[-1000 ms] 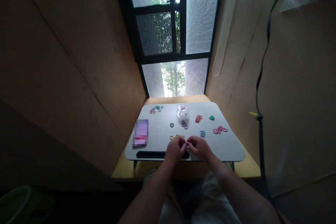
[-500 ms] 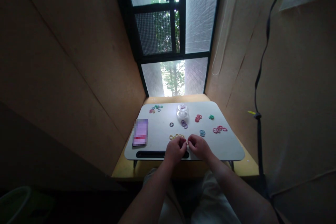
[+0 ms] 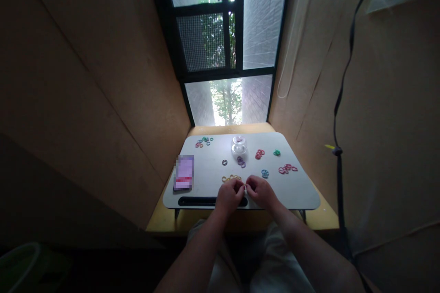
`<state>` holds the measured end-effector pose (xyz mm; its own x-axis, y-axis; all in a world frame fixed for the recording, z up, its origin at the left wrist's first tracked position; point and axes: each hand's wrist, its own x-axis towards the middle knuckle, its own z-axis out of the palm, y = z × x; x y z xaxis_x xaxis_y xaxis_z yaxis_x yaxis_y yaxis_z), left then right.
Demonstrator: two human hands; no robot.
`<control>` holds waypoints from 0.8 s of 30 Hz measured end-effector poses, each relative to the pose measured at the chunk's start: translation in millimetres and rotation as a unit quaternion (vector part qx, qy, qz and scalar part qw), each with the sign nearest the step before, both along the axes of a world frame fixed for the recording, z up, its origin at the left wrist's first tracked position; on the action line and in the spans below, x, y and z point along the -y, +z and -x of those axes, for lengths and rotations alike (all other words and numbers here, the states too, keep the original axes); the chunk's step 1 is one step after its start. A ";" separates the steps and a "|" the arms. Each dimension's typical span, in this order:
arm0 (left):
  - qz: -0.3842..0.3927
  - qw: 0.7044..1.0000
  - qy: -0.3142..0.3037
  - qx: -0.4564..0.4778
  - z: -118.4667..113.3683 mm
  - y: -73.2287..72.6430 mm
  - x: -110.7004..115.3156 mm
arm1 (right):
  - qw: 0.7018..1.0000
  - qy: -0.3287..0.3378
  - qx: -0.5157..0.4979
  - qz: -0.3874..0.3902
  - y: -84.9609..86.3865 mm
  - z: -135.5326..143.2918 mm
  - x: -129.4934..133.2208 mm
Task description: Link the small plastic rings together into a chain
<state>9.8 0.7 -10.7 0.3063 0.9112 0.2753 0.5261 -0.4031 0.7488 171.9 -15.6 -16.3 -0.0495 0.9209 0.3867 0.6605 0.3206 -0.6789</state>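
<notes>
My left hand (image 3: 231, 193) and my right hand (image 3: 260, 191) meet fingertip to fingertip above the front of a white lap table (image 3: 206, 171). Both are closed in a pinch. Whatever sits between the fingers is too small and hidden to make out. Just beyond my left hand lie several yellow rings (image 3: 232, 177), partly covered by it. Blue rings (image 3: 265, 173) are beyond my right hand. Purple rings (image 3: 241, 162) and a dark ring (image 3: 224, 162) lie farther back, by a clear round jar (image 3: 239, 146).
Red rings (image 3: 260, 154), green rings (image 3: 277, 152) and pink rings (image 3: 288, 169) lie on the right. A mixed pile of rings (image 3: 204, 142) is at the back left, a phone (image 3: 184, 173) at the left. A black slot (image 3: 195, 201) runs along the front edge.
</notes>
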 end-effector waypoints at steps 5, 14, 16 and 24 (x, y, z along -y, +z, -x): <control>-0.001 1.000 0.006 -0.001 -0.6 1.4 1.5 | 1.000 0.000 0.002 -0.001 1.0 0.2 1.2; -0.003 1.000 0.009 0.005 -0.5 4.6 3.8 | 1.000 0.018 -0.004 0.003 2.7 -0.2 1.7; -0.005 1.000 0.005 0.001 -0.5 5.3 4.1 | 1.000 0.016 0.000 0.001 2.0 -0.4 1.1; -0.006 1.000 -0.001 -0.015 -0.3 3.4 2.9 | 1.000 0.013 0.012 -0.007 0.7 -0.2 0.6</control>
<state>10.2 -2.1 -7.2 0.3165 0.9072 0.2770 0.5476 -0.4132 0.7276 172.1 -16.2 -15.6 -0.0825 0.9133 0.3988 0.6687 0.3474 -0.6573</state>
